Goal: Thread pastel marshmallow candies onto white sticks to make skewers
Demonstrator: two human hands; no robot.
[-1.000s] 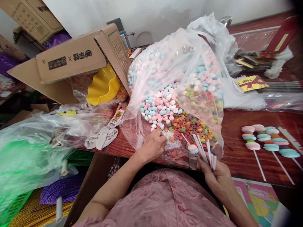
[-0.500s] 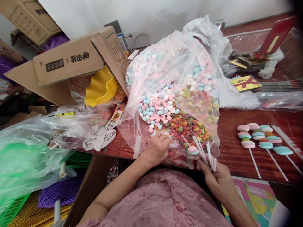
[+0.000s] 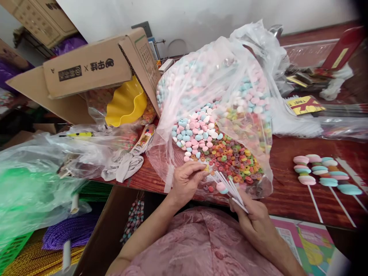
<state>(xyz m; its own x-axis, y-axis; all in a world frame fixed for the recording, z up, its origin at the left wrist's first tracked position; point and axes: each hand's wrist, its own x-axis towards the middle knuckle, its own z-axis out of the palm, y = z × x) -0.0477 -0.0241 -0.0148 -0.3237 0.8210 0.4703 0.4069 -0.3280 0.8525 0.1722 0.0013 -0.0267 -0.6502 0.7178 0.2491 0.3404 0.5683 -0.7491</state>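
Note:
My right hand (image 3: 250, 220) grips a bunch of white sticks (image 3: 230, 188); one stick carries a pink and blue candy (image 3: 221, 187). The stick tips point left toward my left hand (image 3: 186, 179), whose fingers pinch a small ring candy at the tips. Both hands are at the mouth of a big clear plastic bag (image 3: 230, 80) lying on the red-brown table (image 3: 287, 191). The bag holds pastel pink, blue and white candies (image 3: 198, 130) and a heap of small coloured ring candies (image 3: 230, 161).
Three filled candy skewers (image 3: 319, 170) lie on the table at right. A cardboard box (image 3: 94, 73) and yellow wavy bowl (image 3: 126, 103) stand at back left. Clear and green bags (image 3: 34, 180) crowd the left. Packets and a yellow label (image 3: 304, 104) lie at back right.
My right hand tilted the sticks leftward so their tips meet my left hand. My left hand drew back from the ring heap, fingers pinched.

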